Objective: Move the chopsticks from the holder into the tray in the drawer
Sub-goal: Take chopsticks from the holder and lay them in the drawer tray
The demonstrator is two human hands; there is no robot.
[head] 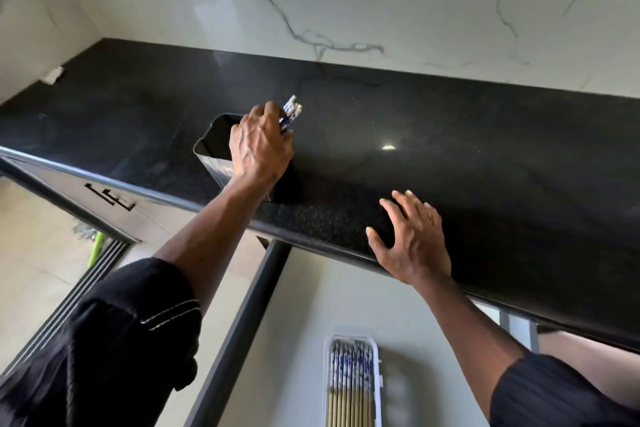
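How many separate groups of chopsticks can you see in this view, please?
2: one bundle of chopsticks gripped in the left hand above the holder; another lying in the tray in the drawer. More may be hidden inside the holder.

Left grip (260, 146) clenched; right grip (412, 239) spread flat.

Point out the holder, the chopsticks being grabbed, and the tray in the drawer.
holder (212, 149): head view, on its grey front wall left of the left hand.
chopsticks (292, 109): head view, on the blue-and-white ends above the fingers.
tray (327, 388): head view, on its white left rim.
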